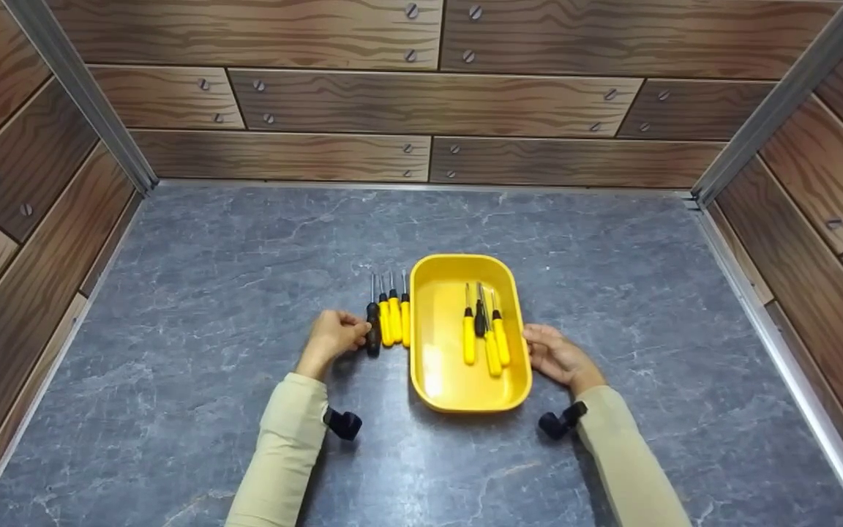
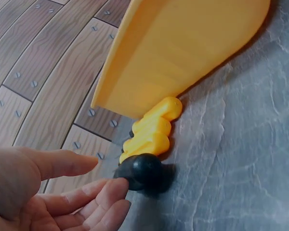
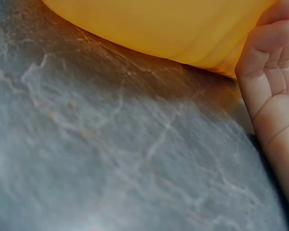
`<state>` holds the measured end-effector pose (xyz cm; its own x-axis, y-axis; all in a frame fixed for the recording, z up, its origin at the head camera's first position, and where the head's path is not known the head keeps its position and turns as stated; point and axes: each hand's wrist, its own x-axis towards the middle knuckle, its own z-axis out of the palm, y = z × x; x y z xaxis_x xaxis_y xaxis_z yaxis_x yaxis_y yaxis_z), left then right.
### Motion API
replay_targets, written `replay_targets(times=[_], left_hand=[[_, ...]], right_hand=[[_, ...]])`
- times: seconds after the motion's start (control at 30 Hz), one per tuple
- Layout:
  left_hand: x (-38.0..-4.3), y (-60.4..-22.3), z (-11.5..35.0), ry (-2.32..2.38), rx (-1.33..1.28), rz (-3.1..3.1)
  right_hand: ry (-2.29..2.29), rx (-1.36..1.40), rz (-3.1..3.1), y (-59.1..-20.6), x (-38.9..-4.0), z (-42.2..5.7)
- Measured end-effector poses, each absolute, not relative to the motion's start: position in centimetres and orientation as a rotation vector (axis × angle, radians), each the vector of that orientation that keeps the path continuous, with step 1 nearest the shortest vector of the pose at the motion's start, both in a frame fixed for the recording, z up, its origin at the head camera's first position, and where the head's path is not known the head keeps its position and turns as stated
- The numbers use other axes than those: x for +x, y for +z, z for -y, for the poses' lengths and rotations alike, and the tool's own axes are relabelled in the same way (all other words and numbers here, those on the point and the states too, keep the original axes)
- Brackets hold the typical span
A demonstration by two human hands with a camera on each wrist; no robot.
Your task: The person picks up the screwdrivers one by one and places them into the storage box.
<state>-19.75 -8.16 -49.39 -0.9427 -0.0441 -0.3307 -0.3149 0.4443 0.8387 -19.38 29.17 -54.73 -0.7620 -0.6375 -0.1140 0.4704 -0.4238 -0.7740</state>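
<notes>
My left hand (image 1: 335,335) is beside a black-handled screwdriver (image 1: 372,329). In the left wrist view its fingertips (image 2: 116,186) are right at the black handle, while the thumb stands apart from it. Three yellow-handled screwdrivers (image 1: 395,315) lie in a row between the black one and a yellow tray (image 1: 436,405), shafts pointing away from me. Against the tray's right wall, my right hand (image 1: 557,355) rests with its fingers loosely extended. Inside the tray, toward its right side, lie three more yellow-handled screwdrivers (image 1: 500,340) and a small black-handled one (image 1: 480,322).
A grey marbled tabletop (image 1: 246,241) lies under everything. Wood-patterned walls (image 1: 436,102) close off the back and both sides, with metal posts at the back corners. A black wrist camera (image 1: 342,423) is strapped to each sleeve.
</notes>
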Motion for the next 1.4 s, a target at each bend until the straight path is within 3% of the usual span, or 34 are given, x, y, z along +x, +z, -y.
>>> replay_targets(times=[1.4], left_hand=[[-20.5, -49.8, 7.0, 1.08, -0.372, -2.627]], right_hand=[[-2.187, -0.214, -1.132, -54.7, -19.3, -29.2]])
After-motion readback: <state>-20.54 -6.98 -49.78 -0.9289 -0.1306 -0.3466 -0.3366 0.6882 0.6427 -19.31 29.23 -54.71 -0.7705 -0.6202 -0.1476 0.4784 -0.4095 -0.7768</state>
